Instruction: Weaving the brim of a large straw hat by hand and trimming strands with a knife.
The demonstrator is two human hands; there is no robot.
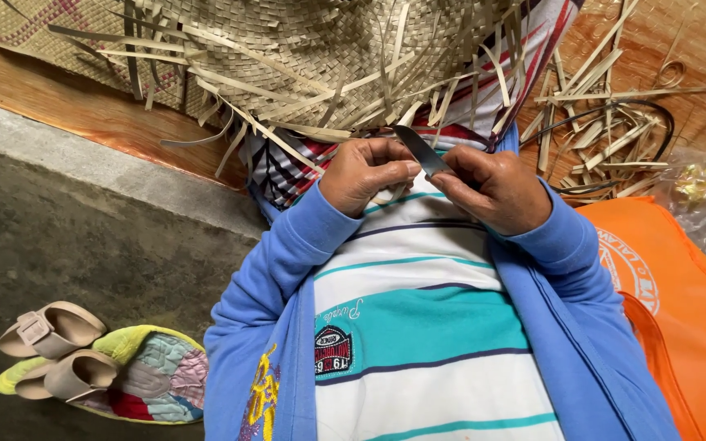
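Head view: our right hand (pixel 496 189) pinched a dark knife blade (pixel 420 149) between thumb and fingers, tip toward the woven mat (pixel 320 49). Our left hand (pixel 365 173) curled closed on a pale strip (pixel 386 196), touching the blade's edge.

Woven mat (pixel 320 49) beyond hands; sandals (pixel 55 347) left; bag (pixel 680 294) right.

Tan woven mat (pixel 304 49), blue sleeves (pixel 288 261), orange bag (pixel 680 302), teal-striped shirt (pixel 418 327).

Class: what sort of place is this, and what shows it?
Probably a home weaving spot on a raised wooden floor: a half-woven mat, loose leaf strips, and sandals below.
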